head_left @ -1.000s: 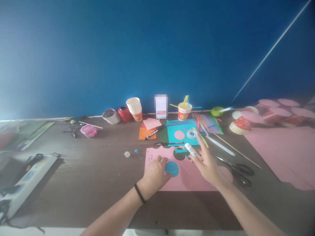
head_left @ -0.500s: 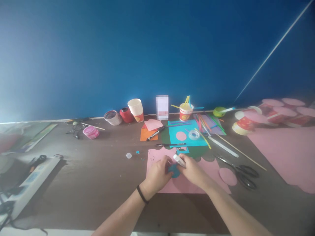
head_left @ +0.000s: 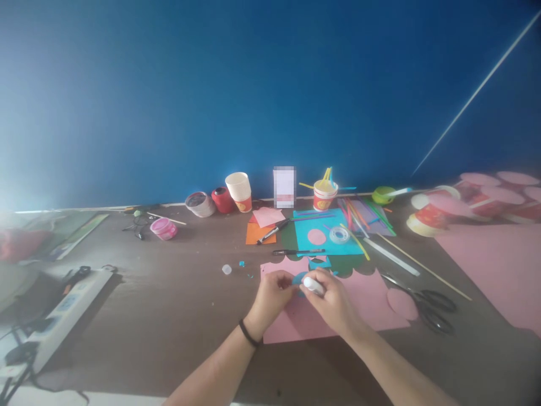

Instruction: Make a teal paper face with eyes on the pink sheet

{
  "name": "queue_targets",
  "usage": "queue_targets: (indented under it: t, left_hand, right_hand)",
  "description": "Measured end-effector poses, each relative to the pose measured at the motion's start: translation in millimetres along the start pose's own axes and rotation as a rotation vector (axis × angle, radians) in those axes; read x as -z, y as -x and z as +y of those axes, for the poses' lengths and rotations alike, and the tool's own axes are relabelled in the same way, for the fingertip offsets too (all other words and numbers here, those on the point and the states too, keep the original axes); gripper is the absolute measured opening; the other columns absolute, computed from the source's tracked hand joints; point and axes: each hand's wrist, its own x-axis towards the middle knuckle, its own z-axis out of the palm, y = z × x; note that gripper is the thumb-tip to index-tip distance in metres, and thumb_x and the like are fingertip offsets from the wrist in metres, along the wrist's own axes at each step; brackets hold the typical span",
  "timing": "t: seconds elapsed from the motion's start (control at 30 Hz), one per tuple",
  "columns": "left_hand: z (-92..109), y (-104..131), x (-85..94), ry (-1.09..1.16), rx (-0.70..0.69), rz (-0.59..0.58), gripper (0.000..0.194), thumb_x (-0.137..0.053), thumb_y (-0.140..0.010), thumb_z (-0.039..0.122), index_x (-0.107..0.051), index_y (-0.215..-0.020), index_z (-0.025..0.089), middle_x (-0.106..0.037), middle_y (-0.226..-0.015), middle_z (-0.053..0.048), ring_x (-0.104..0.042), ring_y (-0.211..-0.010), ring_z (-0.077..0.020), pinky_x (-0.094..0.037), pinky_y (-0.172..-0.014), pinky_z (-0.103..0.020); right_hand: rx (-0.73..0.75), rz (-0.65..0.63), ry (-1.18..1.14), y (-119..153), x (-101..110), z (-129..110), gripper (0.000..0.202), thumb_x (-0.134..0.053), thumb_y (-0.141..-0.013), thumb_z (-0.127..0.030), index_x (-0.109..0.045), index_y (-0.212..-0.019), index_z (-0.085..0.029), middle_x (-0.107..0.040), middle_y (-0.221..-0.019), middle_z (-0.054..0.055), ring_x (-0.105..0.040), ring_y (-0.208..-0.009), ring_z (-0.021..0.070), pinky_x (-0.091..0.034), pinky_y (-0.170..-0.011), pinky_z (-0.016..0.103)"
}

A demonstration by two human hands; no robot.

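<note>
plainly, the blue paper disc [head_left: 300,277] is over the pink sheet [head_left: 367,299], between the left hand [head_left: 273,291] and the right hand [head_left: 333,299], partly hidden by them. the left hand is pinched narrow on the disc's left edge. the right hand is curled around a white tube [head_left: 314,286]; whether it also grips the disc, i cannot tell. at right, a pink disc [head_left: 402,305] overlaps the sheet's edge, beside black-handled scissors [head_left: 424,299]. beyond the sheet, a black pen [head_left: 291,252] lies crosswise; farther, a tape roll [head_left: 339,234] rests on a blue sheet [head_left: 305,226]. at near left: a power strip [head_left: 65,321].
</note>
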Motion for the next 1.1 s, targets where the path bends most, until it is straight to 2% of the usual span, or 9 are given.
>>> queue_targets:
  t: [0.17,0.4,0.5,0.67,0.8,0.9,1.0,1.1]
  left_hand:
    - [4,5,-2.0,-0.171,-0.095,0.057,0.009,-0.057,-0.063,0.014,-0.065,-0.067,0.015,-0.053,-0.055,0.004,-0.042,-0.050,-0.0086,-0.034,-0.050,-0.020]
    - [11,10,-3.5,-0.334,-0.250,0.093,0.011,-0.056,-0.064,0.010,-0.064,-0.068,0.016,-0.047,-0.055,0.005,-0.040,-0.051,-0.0085,-0.033,-0.052,-0.020]
    - [12,10,-3.9,-0.329,-0.235,0.081,0.007,-0.059,-0.064,0.013,-0.064,-0.067,0.016,-0.047,-0.055,0.005,-0.040,-0.050,-0.0085,-0.034,-0.053,-0.020]
    - [5,6,-3.6,-0.200,-0.099,0.027,0.008,-0.062,-0.066,0.020,-0.065,-0.072,0.015,-0.055,-0.059,0.003,-0.044,-0.052,-0.0093,-0.035,-0.052,-0.020]
    - [-2,1,-1.0,-0.109,-0.009,0.009,0.017,-0.065,-0.063,0.021,-0.063,-0.078,0.015,-0.060,-0.064,0.001,-0.050,-0.054,-0.0106,-0.038,-0.050,-0.020]
    - [0,2,3.0,-0.157,0.026,0.021,0.021,-0.065,-0.064,0.021,-0.060,-0.083,0.015,-0.060,-0.060,0.002,-0.053,-0.053,-0.0122,-0.040,-0.050,-0.021]
    - [7,6,6.8,-0.276,-0.018,-0.011,0.019,-0.058,-0.073,0.022,-0.058,-0.090,0.016,-0.064,-0.061,0.000,-0.058,-0.056,-0.0148,-0.042,-0.054,-0.023]
    - [13,11,9.3,-0.519,-0.140,-0.039,0.019,-0.049,-0.081,0.020,-0.058,-0.097,0.018,-0.068,-0.068,-0.002,-0.063,-0.063,-0.0178,-0.043,-0.060,-0.026]
  right_hand:
    - [-0.041,0.003,-0.024,-4,-6,4,0.005,-0.058,-0.076,-0.023,-0.057,-0.072,-0.020,-0.051,-0.069,-0.001,-0.049,-0.065,0.0140,-0.040,-0.060,0.022]
    - [-0.016,0.015,-0.036,-4,-6,4,0.015,-0.058,-0.078,-0.025,-0.056,-0.064,-0.019,-0.042,-0.063,-0.003,-0.044,-0.059,0.0124,-0.036,-0.056,0.021]
    - [0.005,0.030,-0.013,-4,-6,6,0.022,-0.053,-0.080,-0.024,-0.052,-0.058,-0.019,-0.040,-0.061,-0.003,-0.043,-0.059,0.0123,-0.036,-0.057,0.022]
    - [-0.039,0.101,-0.042,-6,-4,9,0.028,-0.052,-0.080,-0.030,-0.048,-0.054,-0.018,-0.040,-0.059,-0.004,-0.041,-0.056,0.0111,-0.036,-0.055,0.021]
    - [-0.165,0.168,-0.061,-9,9,11,0.028,-0.051,-0.080,-0.038,-0.055,-0.063,-0.017,-0.042,-0.055,-0.004,-0.041,-0.052,0.0108,-0.035,-0.049,0.020]
    - [-0.276,0.261,0.001,-12,23,15,0.031,-0.050,-0.080,-0.043,-0.062,-0.072,-0.016,-0.045,-0.051,-0.004,-0.043,-0.050,0.0124,-0.035,-0.047,0.021]
    - [-0.309,0.269,0.145,-16,36,23,0.034,-0.049,-0.079,-0.045,-0.066,-0.075,-0.016,-0.054,-0.052,-0.001,-0.051,-0.053,0.0160,-0.036,-0.048,0.022]
    - [-0.342,0.230,0.254,-19,46,30,0.031,-0.046,-0.080,-0.042,-0.067,-0.077,-0.019,-0.064,-0.063,0.004,-0.059,-0.060,0.0190,-0.038,-0.052,0.024]
